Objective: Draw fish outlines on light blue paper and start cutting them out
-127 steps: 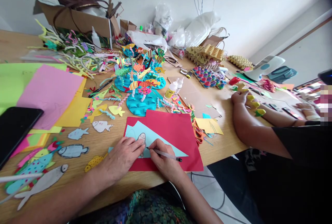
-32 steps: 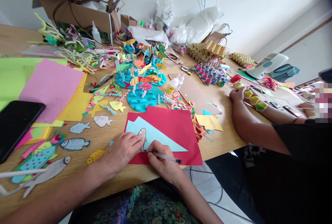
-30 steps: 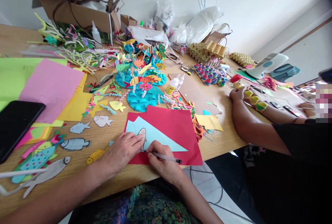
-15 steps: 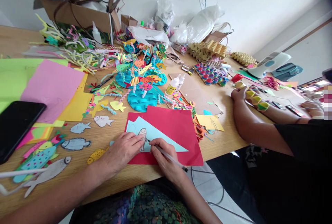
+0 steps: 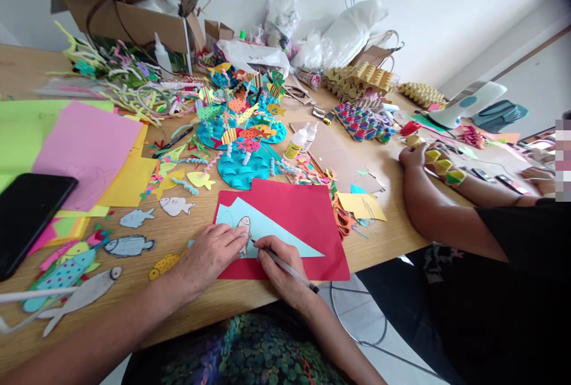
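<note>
A black-capped clear pen is gripped in my right hand, its tip beside a small grey fish cutout. That fish lies on a light blue paper triangle, which rests on red sheets near the table's front edge. My left hand lies flat on the blue paper, its fingertips on the fish's edge. Left of it are a yellow fish, a white fish and a blue striped fish. A pencil-drawn curve shows at the blue paper's left corner.
Behind the red paper stand glue bottles and a blue egg-carton piece with paper fish. Orange scissors lie to the right. A black phone is at the left. Another person's arms rest at the right.
The view has shifted slightly. My right hand and the pen have moved a little beside the fish; my left hand stays in place on the paper.
</note>
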`<state>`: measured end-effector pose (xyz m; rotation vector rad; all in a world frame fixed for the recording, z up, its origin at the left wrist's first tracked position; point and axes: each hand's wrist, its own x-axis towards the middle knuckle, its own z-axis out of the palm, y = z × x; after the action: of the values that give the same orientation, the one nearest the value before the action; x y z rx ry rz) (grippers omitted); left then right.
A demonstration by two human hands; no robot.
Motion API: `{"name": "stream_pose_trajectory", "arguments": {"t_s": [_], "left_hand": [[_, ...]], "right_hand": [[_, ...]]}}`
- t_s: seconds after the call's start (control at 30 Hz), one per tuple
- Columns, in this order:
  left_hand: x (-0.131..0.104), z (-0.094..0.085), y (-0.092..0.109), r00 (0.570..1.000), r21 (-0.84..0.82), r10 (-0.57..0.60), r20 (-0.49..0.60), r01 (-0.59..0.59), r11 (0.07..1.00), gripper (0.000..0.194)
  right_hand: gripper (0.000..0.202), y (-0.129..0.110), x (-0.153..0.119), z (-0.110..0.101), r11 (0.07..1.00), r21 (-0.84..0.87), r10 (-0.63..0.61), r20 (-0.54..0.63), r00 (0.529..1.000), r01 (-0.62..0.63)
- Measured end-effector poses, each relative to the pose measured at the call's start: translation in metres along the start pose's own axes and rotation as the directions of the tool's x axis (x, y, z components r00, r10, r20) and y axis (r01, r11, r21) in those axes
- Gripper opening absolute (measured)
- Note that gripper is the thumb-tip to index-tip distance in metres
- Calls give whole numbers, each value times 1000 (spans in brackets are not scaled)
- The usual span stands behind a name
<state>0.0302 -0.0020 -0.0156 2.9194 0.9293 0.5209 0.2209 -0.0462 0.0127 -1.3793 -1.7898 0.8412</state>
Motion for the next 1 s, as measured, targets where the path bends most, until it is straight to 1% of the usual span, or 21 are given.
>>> {"name": "stream_pose_trajectory", "arguments": {"t_s": [0.2,0.33,0.43,0.57,0.73,0.87,1.0], "left_hand": [[1,-1,0,1000,-18,-3,-2,3,1000,22],[4,-6,2,1000,-33,-14,-15,13,999,21],[6,-12,1,1000,-60,-13,14,13,998,21],[7,-16,-6,999,-144,10,51,-2,990,24],[8,-14,-11,996,-199,-23,81,39,979,27],[6,-11,-11,995,-233,-52,81,70,970,28],[5,-9,-9,996,-248,-62,71,78,966,27]], "right_hand": [[13,0,-1,0,1000,-2,26,2,1000,-26],[13,-2,-2,-1,1000,-20,8,28,1000,-8],[12,-2,-3,-2,1000,-25,-3,64,998,5],[12,-5,-2,-3,1000,-9,-3,100,995,4],[11,-10,4,-2,999,33,4,135,991,-8],[10,-11,7,2,998,54,-24,140,990,17],[10,-11,7,3,998,59,-17,150,989,8]]}}
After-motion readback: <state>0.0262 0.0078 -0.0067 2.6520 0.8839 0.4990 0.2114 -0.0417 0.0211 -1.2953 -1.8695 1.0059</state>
